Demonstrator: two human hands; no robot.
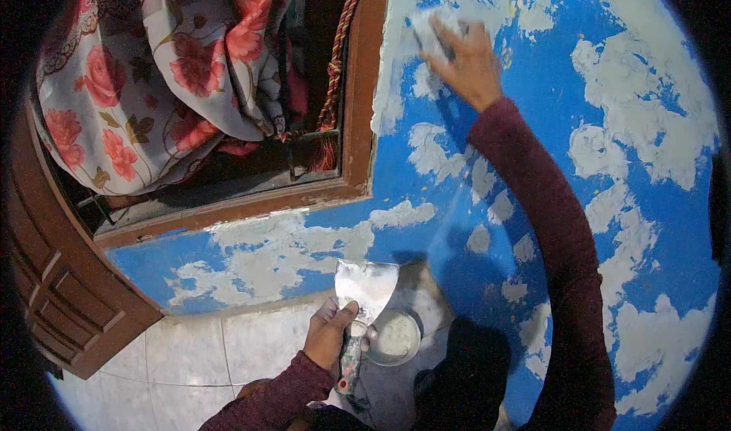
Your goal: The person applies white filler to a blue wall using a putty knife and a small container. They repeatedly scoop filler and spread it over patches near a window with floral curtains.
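My left hand (329,336) is closed around the patterned handle of a putty knife (365,285), its broad metal blade pointing up and smeared with white. My right hand (468,62) reaches up to the wall beside the window and presses a whitish flat pad (435,29) against it. Blur hides exactly what the pad is made of. The blue wall (533,65) carries many patches of pale filler (636,119). Just right of the putty knife, lower down, stands a round tub (417,338) with whitish paste inside.
A brown window frame (355,157) with metal bars stands left of my right hand. Floral curtain (190,65) cloth is bunched there, near a twisted cord (333,73). A panelled wooden door (61,279) is at far left, above white floor tiles (183,355).
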